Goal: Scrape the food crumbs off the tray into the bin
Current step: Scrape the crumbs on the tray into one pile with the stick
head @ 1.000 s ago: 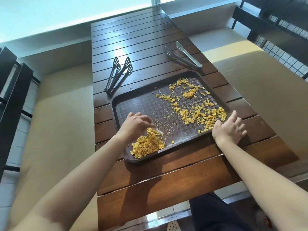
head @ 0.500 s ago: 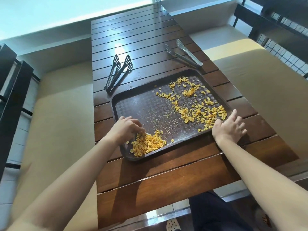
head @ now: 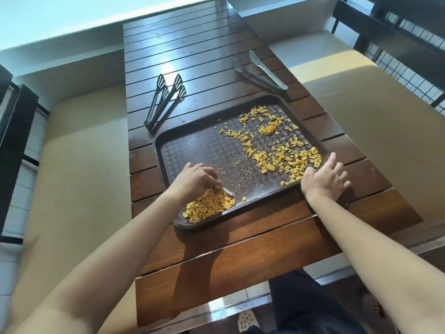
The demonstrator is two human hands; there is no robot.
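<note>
A long table (head: 192,59) of dark brown wooden slats runs from 6 o'clock toward 12 o'clock, with a patch of glare near its middle. Beige cushioned benches flank it: one bench (head: 79,150) at 9 o'clock, another bench (head: 375,131) at 3 o'clock, sunlit along its far edge. A bright window (head: 72,13) fills 11 o'clock. Dark railings (head: 404,44) stand at 2 o'clock.

A dark brown rectangular plastic tray (head: 192,150) with a checkered surface lies flat on the counter, skewed. Heaped yellow-orange food crumbs (head: 209,206) sit in its near corner, just below the left grip (head: 195,179). Looser yellow-orange crumbs (head: 277,150) spread over its far half, beside the right grip (head: 325,179) on the near rim.
</note>
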